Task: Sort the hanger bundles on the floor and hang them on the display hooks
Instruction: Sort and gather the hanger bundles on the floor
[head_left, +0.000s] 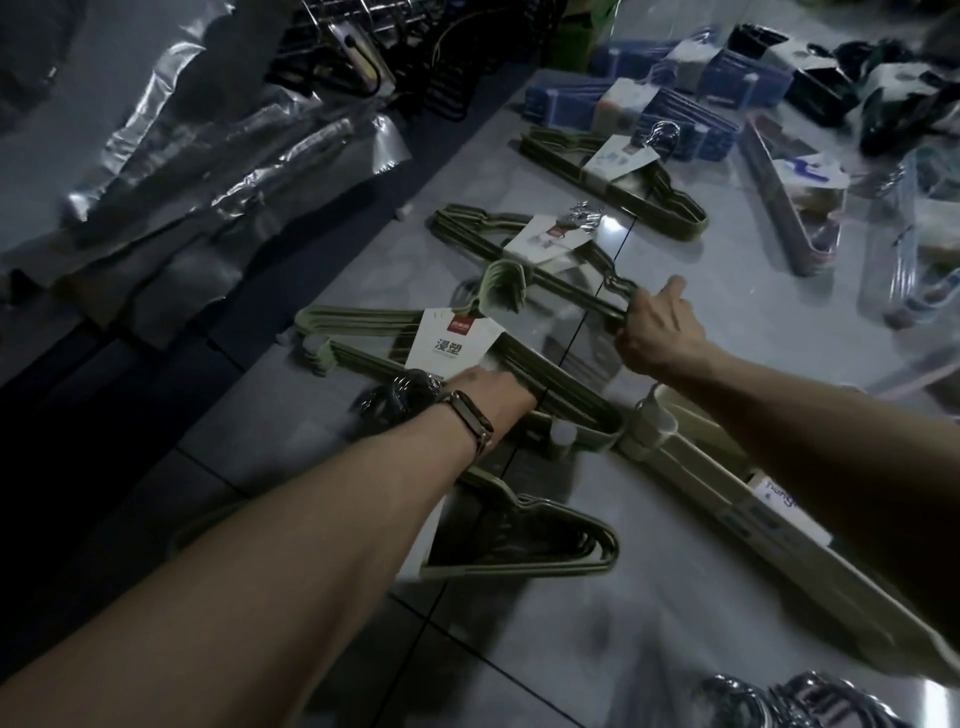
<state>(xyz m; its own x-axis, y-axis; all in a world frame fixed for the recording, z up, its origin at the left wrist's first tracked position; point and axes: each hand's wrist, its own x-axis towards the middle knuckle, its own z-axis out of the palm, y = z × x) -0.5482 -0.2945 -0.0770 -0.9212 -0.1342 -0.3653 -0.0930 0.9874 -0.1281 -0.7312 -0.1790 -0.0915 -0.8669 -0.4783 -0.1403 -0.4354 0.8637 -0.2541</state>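
Note:
Several green hanger bundles with white labels lie in a row on the tiled floor. My left hand (493, 389), with a watch on its wrist, grips the lower bar of the near labelled bundle (363, 338). My right hand (657, 332) grips the right end of the middle green bundle (519, 244), whose silver hooks point up. A third green bundle (623, 176) lies farther back. Another green bundle (545, 540) lies under my left forearm. A pale bundle (727, 478) lies under my right forearm.
Blue hanger packs (675, 104) and dark packs (810, 78) crowd the back right. Clear-wrapped bundles (789, 208) lie at right. Plastic-wrapped goods (208, 156) fill the left. Display hooks (358, 47) with hangers stand at top. Chrome hooks (795, 696) sit at the bottom edge.

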